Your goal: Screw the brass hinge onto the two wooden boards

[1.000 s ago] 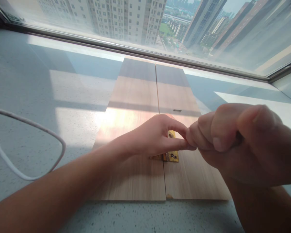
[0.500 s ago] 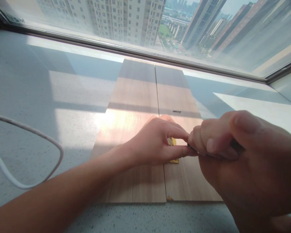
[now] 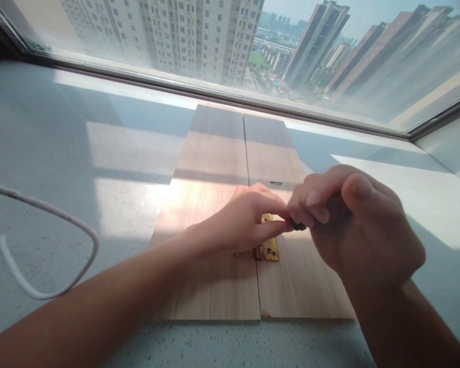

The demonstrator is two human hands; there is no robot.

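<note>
My right hand (image 3: 352, 220) is closed in a fist around what looks like a screwdriver with a black handle (image 3: 298, 225); most of it is hidden in the palm. My left hand (image 3: 249, 217) reaches in from the left, thumb and forefinger pinched together at the front end of that black part. Whatever the fingertips hold is too small and covered to make out. Beneath the left hand a worn yellow metal hinge (image 3: 271, 251) lies across the seam of two wooden boards, its screw holes partly visible. Both hands are above the right board (image 3: 306, 291), beside the left board (image 3: 210, 291).
A small thin dark metal piece (image 3: 276, 182) lies on the right board. The boards rest on a speckled white sill (image 3: 130, 204) below a window frame (image 3: 214, 96). A white cable (image 3: 80, 225) loops at the left. Sunlight and shadow bands cross the boards.
My right hand has moved left and away from the camera, and more of the black handle shows. The left hand has shifted slightly left, uncovering more of the hinge. The view has tilted up a little.
</note>
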